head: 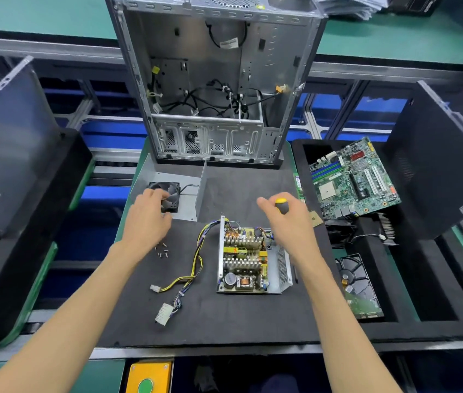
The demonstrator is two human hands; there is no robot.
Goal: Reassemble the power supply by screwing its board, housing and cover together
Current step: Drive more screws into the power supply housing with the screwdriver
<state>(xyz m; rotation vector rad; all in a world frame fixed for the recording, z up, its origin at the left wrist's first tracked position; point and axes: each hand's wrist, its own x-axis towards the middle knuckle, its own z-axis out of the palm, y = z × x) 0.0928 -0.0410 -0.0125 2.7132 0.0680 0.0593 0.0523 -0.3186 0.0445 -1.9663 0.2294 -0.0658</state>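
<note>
Nearest the lower edge of the frame, two bare forearms reached up over the dark mat (224, 321); just beyond them, in the lower middle, the board (243, 260) sat inside its open metal housing (282, 275), long axis running away from the person, a bundle of wires (193, 268) trailing off its left side toward the white plugs at lower centre; a small cluster of screws (162, 251) lay loose on the mat left of the wires, just below the left wrist. The right hand (287, 222) hovered right above the far right corner of the board, fingers curled round a screwdriver (281, 205) with a yellow-capped black handle, its tip hidden behind the hand, so whether it met a screw could not be told; this hand was plainly the nearer one to the board. The left hand (148, 217) lay up and to the left of the board, fingertips curled onto the black fan (168, 195) that rested on the grey cover (188, 188); the cover therefore stood apart from the housing, up-left of it, likely to be brought down and right later. Farther back, upper centre, stood an empty computer case (213, 80); at right, a green motherboard (352, 180) lay in a black tray.
</note>
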